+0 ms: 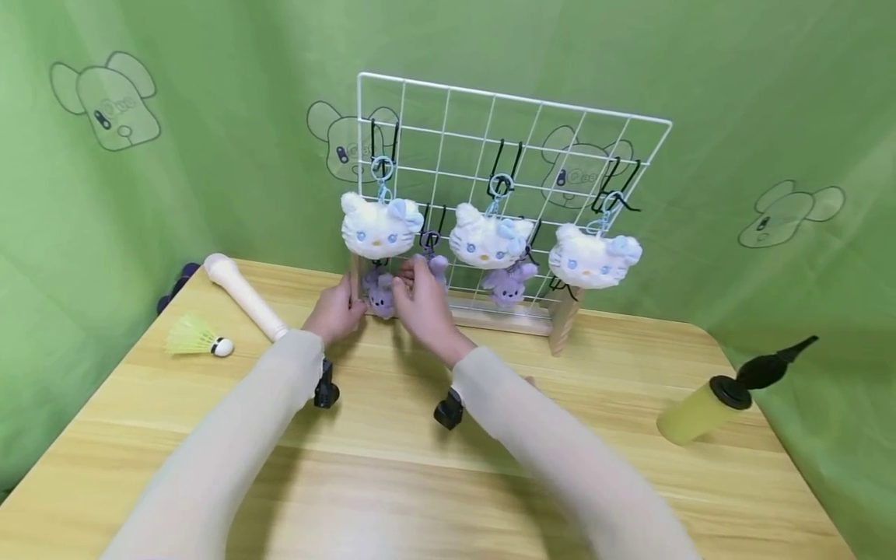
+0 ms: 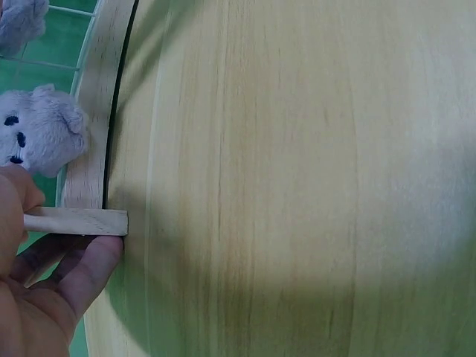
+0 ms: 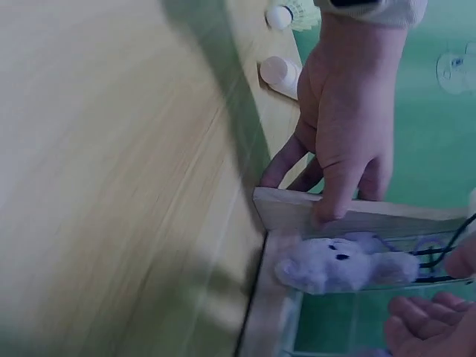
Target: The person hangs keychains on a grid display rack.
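Note:
My left hand (image 1: 334, 311) grips the wooden upright at the left end of a white wire grid rack. In the left wrist view, thumb and fingers lie on opposite faces of that upright (image 2: 82, 221). A small purple plush keychain (image 1: 381, 302) hangs low on the grid, just right of the upright. My right hand (image 1: 428, 311) is beside this plush, partly covering a second purple plush (image 1: 439, 267). In the right wrist view, a gap shows between thumb and curved fingers (image 3: 416, 323), with a black hook (image 3: 454, 245) close to the thumb.
Three white cat-face plush keychains, including the middle one (image 1: 486, 237), hang above on black hooks. Another purple plush (image 1: 507, 286) hangs lower right. A pale club-shaped stick (image 1: 245, 295) and a shuttlecock (image 1: 199, 338) lie left; a yellow cylinder with black tapered top (image 1: 700, 412) lies right.

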Motion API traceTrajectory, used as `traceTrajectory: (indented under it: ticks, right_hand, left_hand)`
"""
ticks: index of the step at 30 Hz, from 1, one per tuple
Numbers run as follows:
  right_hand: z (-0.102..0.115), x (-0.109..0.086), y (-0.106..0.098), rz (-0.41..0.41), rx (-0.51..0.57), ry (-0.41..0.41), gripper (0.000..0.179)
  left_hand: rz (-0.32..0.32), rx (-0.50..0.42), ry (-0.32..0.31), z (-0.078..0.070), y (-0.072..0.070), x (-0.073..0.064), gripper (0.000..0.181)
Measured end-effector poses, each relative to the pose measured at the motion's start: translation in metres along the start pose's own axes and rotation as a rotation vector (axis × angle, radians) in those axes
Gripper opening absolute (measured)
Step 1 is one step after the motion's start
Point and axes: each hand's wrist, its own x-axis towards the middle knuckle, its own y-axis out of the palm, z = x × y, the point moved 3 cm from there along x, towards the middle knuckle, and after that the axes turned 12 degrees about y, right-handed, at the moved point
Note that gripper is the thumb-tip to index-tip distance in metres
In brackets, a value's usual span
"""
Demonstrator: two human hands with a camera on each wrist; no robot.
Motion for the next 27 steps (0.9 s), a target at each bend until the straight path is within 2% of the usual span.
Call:
traceTrajectory:
  ticks: [7,12,17,20,24,27]
  right_hand:
    - [-0.006,-0.034,-0.039,0.153,-0.08,-0.087,0.032]
    - [-0.031,-0.054,-0.076,0.229,-0.191,-0.143,0.025]
    - [-0.071,-0.065,-0.115,0.269,-0.286,-0.084,0.023]
    - [-0.096,-0.068,-0.131,0.277,-0.321,-0.037,0.021]
    - [-0.123,-0.072,-0.137,0.294,-0.371,0.008,0.021]
    - [-0.133,-0.078,-0.132,0.311,-0.465,-0.009,0.025]
  left_hand:
    - [-0.001,0.021,0.008,0.0,-0.001,0.0,0.052]
    - [0.001,0.032,0.004,-0.001,0.0,0.0,0.043]
    - [0.004,0.037,0.0,-0.002,0.0,0.0,0.035]
    - [0.004,0.036,0.001,-0.003,0.0,-0.001,0.036]
    - [0.005,0.027,0.002,-0.003,0.001,-0.001,0.037]
    - [0.007,0.03,0.0,-0.004,0.002,-0.002,0.036]
